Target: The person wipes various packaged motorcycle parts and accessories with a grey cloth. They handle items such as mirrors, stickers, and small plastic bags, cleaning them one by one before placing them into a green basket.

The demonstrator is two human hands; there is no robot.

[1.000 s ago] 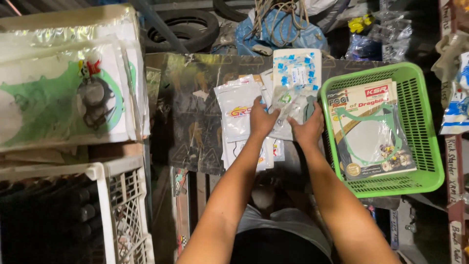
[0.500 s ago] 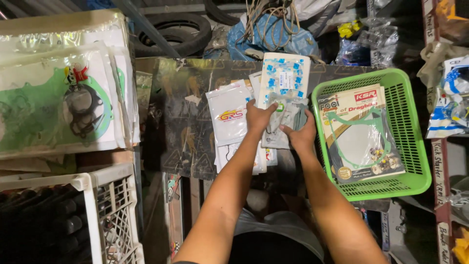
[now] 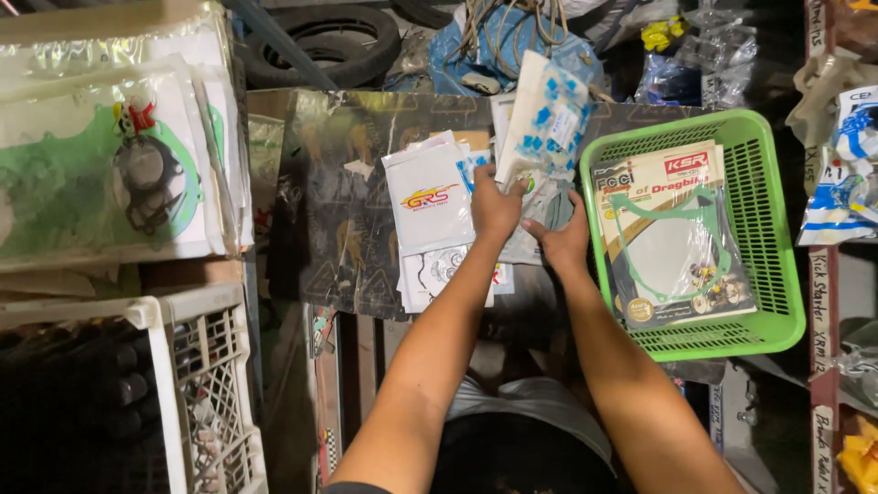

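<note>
Dark cluttered bench (image 3: 366, 183) — both hands, left hand (image 3: 494, 206) and right hand (image 3: 562, 240), clutch one blue-spotted packet (image 3: 547, 119).

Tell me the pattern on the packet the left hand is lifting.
The packet in the left hand is white with scattered blue squares, as the head view shows.

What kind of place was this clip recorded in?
Probably a motorcycle parts shop or storeroom. Packaged gaskets fill a green basket, a tyre lies behind the work surface, and the left hand and right hand sort through a white-and-blue packet among other bagged parts.
</note>
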